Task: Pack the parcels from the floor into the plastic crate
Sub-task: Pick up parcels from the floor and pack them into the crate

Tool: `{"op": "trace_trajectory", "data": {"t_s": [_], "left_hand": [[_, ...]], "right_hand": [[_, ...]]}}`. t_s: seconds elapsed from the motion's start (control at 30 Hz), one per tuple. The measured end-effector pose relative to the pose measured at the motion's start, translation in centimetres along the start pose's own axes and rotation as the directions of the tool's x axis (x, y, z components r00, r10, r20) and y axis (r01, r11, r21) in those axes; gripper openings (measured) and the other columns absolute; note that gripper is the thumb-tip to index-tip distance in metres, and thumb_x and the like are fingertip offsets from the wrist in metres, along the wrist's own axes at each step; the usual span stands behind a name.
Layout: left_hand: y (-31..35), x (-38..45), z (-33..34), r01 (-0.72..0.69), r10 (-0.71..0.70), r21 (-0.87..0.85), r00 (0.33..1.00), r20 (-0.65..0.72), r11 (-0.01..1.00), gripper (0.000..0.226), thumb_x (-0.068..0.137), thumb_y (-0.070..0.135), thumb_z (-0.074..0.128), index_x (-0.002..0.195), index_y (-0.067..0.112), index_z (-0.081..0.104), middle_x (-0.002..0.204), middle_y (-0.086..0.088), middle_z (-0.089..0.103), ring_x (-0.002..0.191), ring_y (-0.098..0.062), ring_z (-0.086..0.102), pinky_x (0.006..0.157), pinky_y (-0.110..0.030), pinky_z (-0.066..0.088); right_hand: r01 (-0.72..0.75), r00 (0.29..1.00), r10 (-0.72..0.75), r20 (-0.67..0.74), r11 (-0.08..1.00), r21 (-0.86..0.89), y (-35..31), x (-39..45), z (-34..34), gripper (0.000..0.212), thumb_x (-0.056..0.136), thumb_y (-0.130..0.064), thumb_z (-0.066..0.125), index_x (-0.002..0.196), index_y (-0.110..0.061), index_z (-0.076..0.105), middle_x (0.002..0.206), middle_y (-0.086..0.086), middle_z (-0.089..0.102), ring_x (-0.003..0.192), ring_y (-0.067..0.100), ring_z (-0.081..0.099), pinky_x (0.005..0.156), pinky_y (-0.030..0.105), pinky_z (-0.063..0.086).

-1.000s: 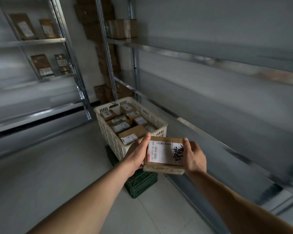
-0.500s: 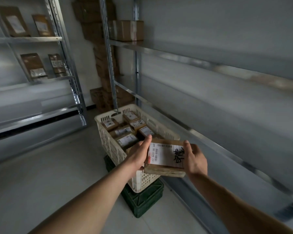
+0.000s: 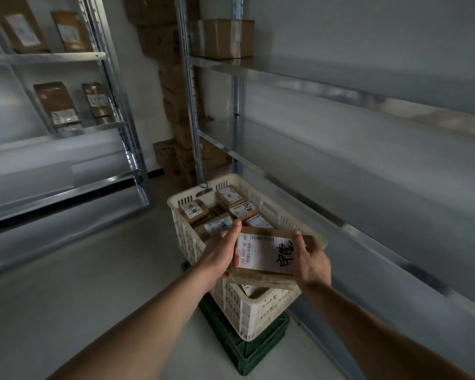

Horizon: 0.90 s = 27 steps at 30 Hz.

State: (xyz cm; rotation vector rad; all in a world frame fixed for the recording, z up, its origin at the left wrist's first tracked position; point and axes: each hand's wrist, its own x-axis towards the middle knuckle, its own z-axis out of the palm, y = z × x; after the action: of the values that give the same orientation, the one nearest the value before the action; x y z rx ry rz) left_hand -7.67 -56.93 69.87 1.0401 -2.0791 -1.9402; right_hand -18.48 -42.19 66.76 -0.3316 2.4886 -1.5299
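Above the crate: a brown cardboard parcel (image 3: 261, 259) is held flat, label side up, over the near half of the cream plastic crate (image 3: 184, 242).
Parcel look: shallow and rectangular, with a worn, paler front edge; a white shipping label covers most of its top, carrying barcodes, printed digits, a small red mark at the left edge and black handwritten characters at the right.
Left hand (image 3: 220, 255): grips the parcel's left side, thumb laid over the top edge beside the label, fingers curled underneath.
Right hand (image 3: 310, 260): grips the parcel's right side, thumb on top near the handwriting, fingers wrapped round the far edge.
Crate: perforated walls, slotted rim, standing on a dark green crate (image 3: 247, 349) on the pale floor (image 3: 66, 283).
Crate contents: several smaller brown parcels (image 3: 194, 211) with white labels, lying at mixed angles in the far half.
Right side: long metal shelving (image 3: 340, 86) runs past the crate, one large carton (image 3: 222, 37) on an upper shelf.
Left side: a second metal rack (image 3: 66, 56) holds upright brown packets with labels.
Back corner: a tall stack of cartons (image 3: 176, 111) against the wall.
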Motion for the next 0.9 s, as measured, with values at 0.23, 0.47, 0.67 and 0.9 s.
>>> {"op": "trace_trajectory", "data": {"t_s": [0.23,0.47,0.67,0.9], "left_hand": [[2.6,8.6,-2.4,0.028,-0.027,0.027,0.999,-0.037,0.999,0.052,0.097,0.062,0.029,0.109,0.025,0.064,0.099,-0.002,0.07,0.088,-0.013,0.066,0.069,-0.031,0.052],[4.9,16.3,-4.9,0.046,-0.04,0.061,0.995,-0.088,0.997,0.072,0.091,0.072,0.032,0.101,0.01,0.067,0.1,-0.015,0.072,0.092,-0.03,0.069,0.091,-0.049,0.054],[6.4,21.3,-6.5,0.074,-0.07,0.052,0.995,-0.076,0.996,0.067,0.091,0.07,0.032,0.096,0.012,0.065,0.101,-0.015,0.069,0.095,-0.036,0.067,0.093,-0.053,0.051],[6.9,27.8,-9.2,0.072,-0.074,0.07,0.997,0.028,0.995,0.075,0.089,0.073,0.031,0.101,0.008,0.066,0.101,-0.017,0.071,0.089,-0.03,0.068,0.09,-0.053,0.053]], "right_hand": [[-0.018,0.999,0.018,0.028,1.0,0.016,-1.3,8.5,5.0,0.041,0.102,-0.054,0.034,0.117,-0.025,0.059,0.091,-0.003,0.061,0.079,0.01,0.056,0.069,0.025,0.043],[-0.049,0.997,0.046,0.065,0.998,0.038,-3.2,15.9,9.5,0.034,0.101,-0.056,0.037,0.107,-0.029,0.055,0.095,0.001,0.065,0.083,0.018,0.062,0.07,0.032,0.053],[-0.086,0.995,0.086,0.041,0.996,-0.002,-4.5,20.4,12.2,0.044,0.099,-0.059,0.035,0.115,-0.026,0.059,0.085,-0.002,0.064,0.074,0.013,0.06,0.061,0.028,0.049],[-0.137,0.989,0.136,-0.051,0.991,-0.001,-6.0,24.0,15.5,0.04,0.101,-0.057,0.034,0.108,-0.025,0.057,0.081,-0.004,0.061,0.071,0.01,0.057,0.061,0.029,0.048]]}}
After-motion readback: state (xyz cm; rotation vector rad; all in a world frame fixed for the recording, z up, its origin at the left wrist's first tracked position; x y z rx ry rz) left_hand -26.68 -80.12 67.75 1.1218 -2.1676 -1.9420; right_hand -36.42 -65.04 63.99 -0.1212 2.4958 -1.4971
